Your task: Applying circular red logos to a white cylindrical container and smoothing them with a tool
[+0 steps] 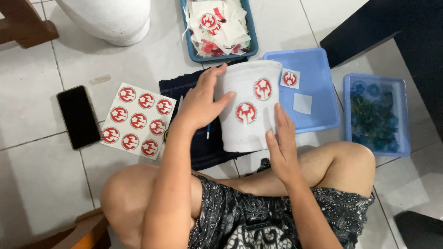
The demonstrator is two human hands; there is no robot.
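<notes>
The white pot [247, 110] lies on its side between both hands, at the near edge of the flat blue tray lid [318, 87], its long axis running from the lap towards the tray of paper scraps [219, 27]. The left hand [200, 103] cups the pot's left flank, fingers spread and curled onto it. The right hand [284, 145] lies flat, fingers together, against the lower right wall, just below two round red stickers [254, 99]. Both hands touch; neither closes fully.
</notes>
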